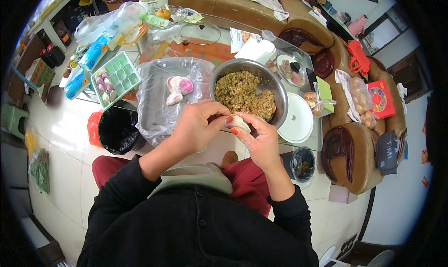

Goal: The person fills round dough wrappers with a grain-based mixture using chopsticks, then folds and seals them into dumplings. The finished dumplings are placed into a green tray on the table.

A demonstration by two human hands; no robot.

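Note:
Between my left hand (199, 125) and my right hand (258, 137) is a pale dumpling (240, 123) with a purple tinge; the fingertips of both hands pinch its edge. It is just over the near rim of a steel bowl (284, 102) of minced filling (241, 90). Left of the bowl, a tray lined with clear plastic (150, 106) holds several pink-and-white dough pieces (182, 85). Farther left, a green compartment tray (120, 71) has dumplings (105, 85) in its left-hand compartments. Whether the dumpling's edge is fully closed cannot be told.
A white round lid (296, 121) lies right of the bowl, with a glass lid (292, 69) behind it. Paper towel (257, 50) stands behind the bowl. A black-lined bin (119, 130) is at the table's left front, a smaller bin (303, 164) at its right front. Tissue packs (94, 55) lie far left.

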